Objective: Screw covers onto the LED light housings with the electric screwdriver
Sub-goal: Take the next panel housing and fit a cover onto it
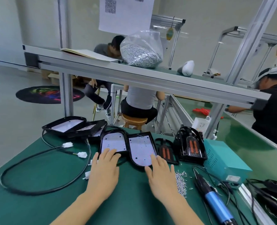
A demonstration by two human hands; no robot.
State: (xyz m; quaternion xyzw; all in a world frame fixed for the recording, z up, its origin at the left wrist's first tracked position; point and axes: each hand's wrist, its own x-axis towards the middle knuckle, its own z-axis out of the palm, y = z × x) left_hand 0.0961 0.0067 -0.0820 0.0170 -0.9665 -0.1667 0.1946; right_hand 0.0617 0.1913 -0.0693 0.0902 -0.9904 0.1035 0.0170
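Observation:
Two black LED light housings with white boards lie side by side on the green mat: the left housing (113, 142) and the right housing (141, 147). My left hand (105, 166) rests flat with straight fingers on the left housing's near end. My right hand (161, 172) lies flat with fingertips on the right housing's near end. Black covers with orange strips, a single one (166, 151) and a stack (191, 146), sit to the right. The blue-and-black electric screwdriver (214, 197) lies at the right, untouched. Loose screws (181, 182) are heaped beside my right hand.
More housings (74, 127) lie at the back left with a black cable (37, 161) and white connectors (82, 154). A teal power box (222, 159) stands on the right. A bag of screws (141, 51) sits on the upper shelf. Other people work behind.

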